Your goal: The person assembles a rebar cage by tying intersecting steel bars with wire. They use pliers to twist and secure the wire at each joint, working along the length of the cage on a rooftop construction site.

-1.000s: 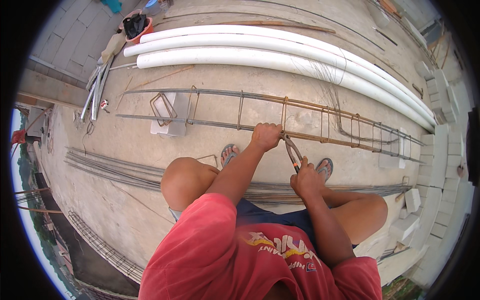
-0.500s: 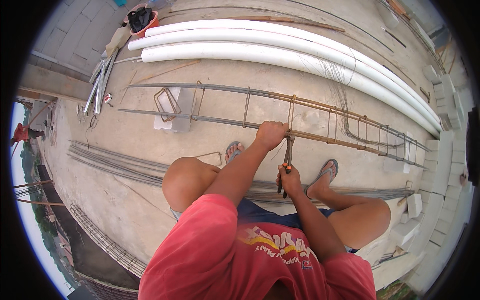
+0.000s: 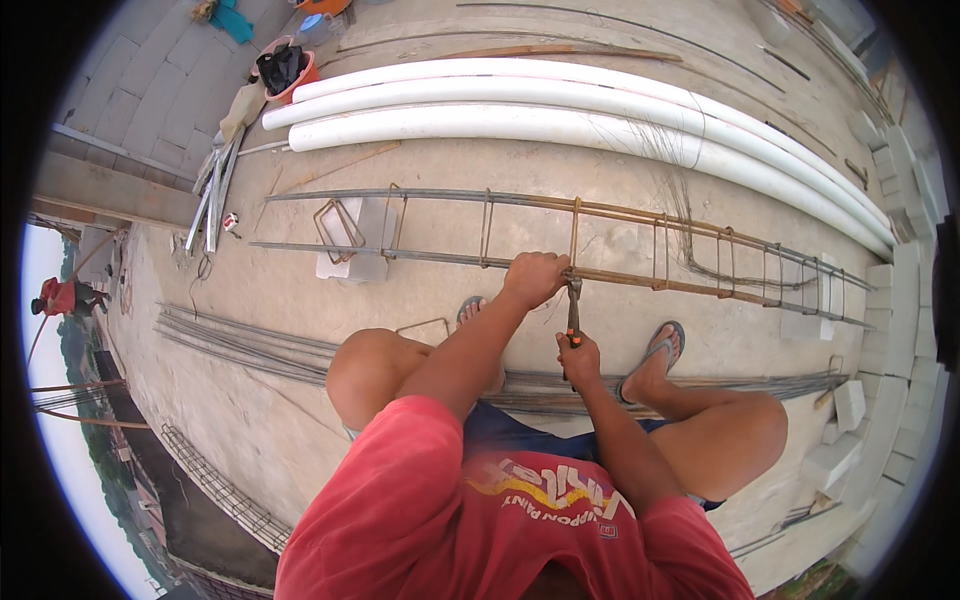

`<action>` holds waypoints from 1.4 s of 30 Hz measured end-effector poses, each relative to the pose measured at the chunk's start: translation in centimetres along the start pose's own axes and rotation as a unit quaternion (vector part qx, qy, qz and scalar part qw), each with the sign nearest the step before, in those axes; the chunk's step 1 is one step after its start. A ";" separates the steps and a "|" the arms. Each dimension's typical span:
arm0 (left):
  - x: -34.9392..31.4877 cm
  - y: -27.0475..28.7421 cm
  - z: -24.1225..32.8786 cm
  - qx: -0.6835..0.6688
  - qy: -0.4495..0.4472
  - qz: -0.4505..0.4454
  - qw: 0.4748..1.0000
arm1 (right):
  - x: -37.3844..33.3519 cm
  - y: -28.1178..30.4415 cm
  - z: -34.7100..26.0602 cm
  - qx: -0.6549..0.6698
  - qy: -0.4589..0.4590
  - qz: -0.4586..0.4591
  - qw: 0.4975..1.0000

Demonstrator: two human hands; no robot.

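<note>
In front of me lies a rebar cage (image 3: 630,277), long bars joined by rectangular stirrups. My left hand (image 3: 537,279) is closed around its near bar, just left of a rusty stirrup (image 3: 576,232). Held upright in my right hand (image 3: 580,359) is a pair of pincers (image 3: 573,308) with dark metal jaws and orange-marked handles. The jaws meet the near bar where that stirrup crosses, right beside my left fingers. Whatever the jaws bite on is too small to make out. A bundle of thin tie wire (image 3: 683,225) droops over the cage to the right.
Pale blocks (image 3: 352,262) prop the cage near its left end, with loose stirrups (image 3: 335,230) on top. Three white pipes (image 3: 450,124) lie beyond. Loose steel bars (image 3: 250,340) run under my legs. A person in red (image 3: 62,297) is far left.
The handles of the pincers, spread apart before, are now squeezed together in my right hand. My left hand keeps its grip on the bar. The whole view has shifted slightly.
</note>
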State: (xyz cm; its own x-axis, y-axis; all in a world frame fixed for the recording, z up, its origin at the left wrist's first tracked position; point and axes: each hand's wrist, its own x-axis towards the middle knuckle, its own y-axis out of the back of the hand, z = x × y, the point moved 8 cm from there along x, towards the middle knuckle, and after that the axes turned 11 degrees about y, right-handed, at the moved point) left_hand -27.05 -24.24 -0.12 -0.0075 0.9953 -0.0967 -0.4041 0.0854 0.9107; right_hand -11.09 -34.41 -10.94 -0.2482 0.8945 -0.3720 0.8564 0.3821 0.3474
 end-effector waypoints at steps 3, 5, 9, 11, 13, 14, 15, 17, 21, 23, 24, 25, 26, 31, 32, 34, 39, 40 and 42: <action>-0.5 0.2 -0.4 0.007 0.011 0.032 0.999 | -2.5 1.5 -3.9 0.112 -0.121 -0.106 0.981; -0.5 0.2 -0.5 0.014 0.015 0.032 0.999 | -4.5 3.0 -8.3 0.189 -0.192 -0.150 0.951; -0.4 0.1 0.2 0.007 0.013 0.027 1.000 | -4.3 5.6 -10.2 0.148 -0.181 -0.197 0.952; -0.3 0.3 0.7 -0.005 0.005 0.032 0.999 | -3.0 7.4 -9.1 0.036 -0.126 -0.197 0.972; -0.5 0.2 0.5 -0.009 0.009 0.029 1.000 | -2.3 9.0 -10.0 -0.212 -0.009 -0.147 0.966; -0.5 0.0 0.1 -0.007 0.015 0.025 1.000 | -2.8 9.3 -13.1 -0.309 0.028 -0.126 0.942; -0.6 -0.1 -0.1 -0.006 0.020 0.021 1.000 | -3.1 9.6 -15.6 -0.401 0.064 -0.103 0.908; -0.4 -0.1 -0.1 -0.002 0.020 0.021 1.000 | -3.1 9.4 -16.5 -0.483 0.085 -0.119 0.863; -0.3 0.1 0.2 -0.008 0.021 0.022 1.000 | -2.5 9.7 -17.4 -0.656 0.229 -0.021 0.719; -0.3 0.2 0.3 -0.013 0.016 0.028 0.999 | -1.9 10.1 -16.9 -0.667 0.258 -0.008 0.699; -0.3 0.2 0.3 -0.016 0.014 0.030 0.999 | -1.6 10.5 -16.6 -0.655 0.259 -0.017 0.710; -0.3 0.1 0.2 -0.014 0.019 0.026 0.999 | -1.3 10.4 -16.3 -0.641 0.261 -0.030 0.721; -0.4 0.1 0.0 -0.011 0.025 0.021 0.999 | -0.8 10.0 -15.9 -0.562 0.186 -0.115 0.798; -0.4 0.1 -0.1 -0.005 0.018 0.017 1.000 | -4.3 7.6 -12.1 0.296 -0.263 -0.259 0.881; -0.4 0.1 0.1 -0.005 0.016 0.017 1.000 | -4.2 7.6 -12.2 0.288 -0.247 -0.291 0.878; -0.6 -0.4 0.1 -0.008 0.016 0.019 1.000 | -2.6 9.0 -12.0 0.085 -0.231 -0.283 0.927; -0.6 0.2 -0.3 -0.018 0.023 0.039 0.999 | -0.1 10.8 -13.5 -0.130 -0.181 -0.277 0.935; -0.6 0.3 -0.2 -0.022 0.020 0.039 0.999 | -0.3 10.5 -13.5 -0.109 -0.177 -0.293 0.933; -0.6 0.5 0.2 -0.029 0.016 0.040 0.999 | -1.0 9.8 -13.2 -0.067 -0.168 -0.323 0.929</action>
State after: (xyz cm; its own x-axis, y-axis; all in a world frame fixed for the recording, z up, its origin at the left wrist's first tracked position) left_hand -27.06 -24.77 0.48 -0.0705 0.9968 -0.0375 -0.4542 0.0014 0.8909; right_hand -8.44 -28.47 4.21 -0.5168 0.3540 -0.7794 0.5078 0.8598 0.0538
